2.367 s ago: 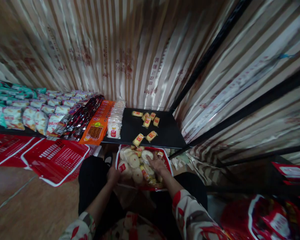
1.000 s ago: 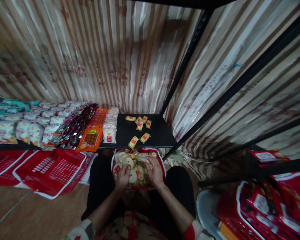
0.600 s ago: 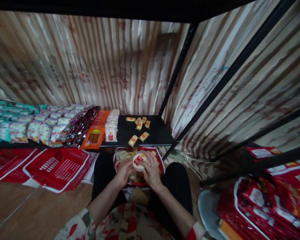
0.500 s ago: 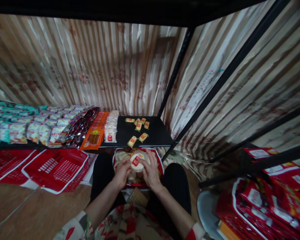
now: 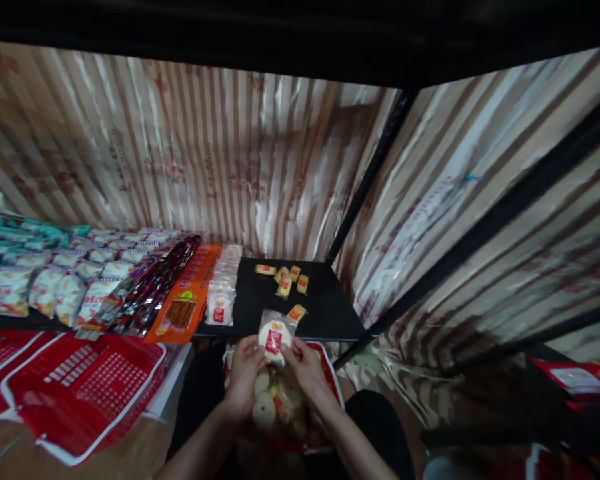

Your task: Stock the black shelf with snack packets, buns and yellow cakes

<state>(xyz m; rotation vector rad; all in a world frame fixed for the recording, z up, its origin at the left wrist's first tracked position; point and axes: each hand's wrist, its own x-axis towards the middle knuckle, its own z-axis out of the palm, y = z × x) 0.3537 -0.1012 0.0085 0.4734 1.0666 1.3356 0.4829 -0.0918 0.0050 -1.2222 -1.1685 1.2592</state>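
Note:
Between my two hands is a round white rice cracker in a clear wrapper (image 5: 274, 339) with a red label. My left hand (image 5: 245, 373) pinches its lower left edge, and my right hand (image 5: 304, 367) grips the lower right. Below them, between my knees, a red basket (image 5: 333, 380) holds more wrapped round crackers and small yellow packets. Just beyond the held packet, several small yellow wrapped snacks (image 5: 284, 287) lie on the black shelf (image 5: 253, 300). A row of similar white cracker packets (image 5: 221, 310) stands on the shelf to the left.
Left along the shelf are an orange snack bag (image 5: 183, 310), dark shiny packets (image 5: 147, 293), and white and teal packets (image 5: 55, 287). Red baskets (image 5: 93, 387) sit on the floor at left. A black shelf post (image 5: 375, 167) and slanted bars stand at right, with striped curtain (image 5: 180, 147) behind.
Both hands have lifted the wrapped cracker from over the basket up toward the shelf's front edge. The camera view has shifted, and the basket's contents show more.

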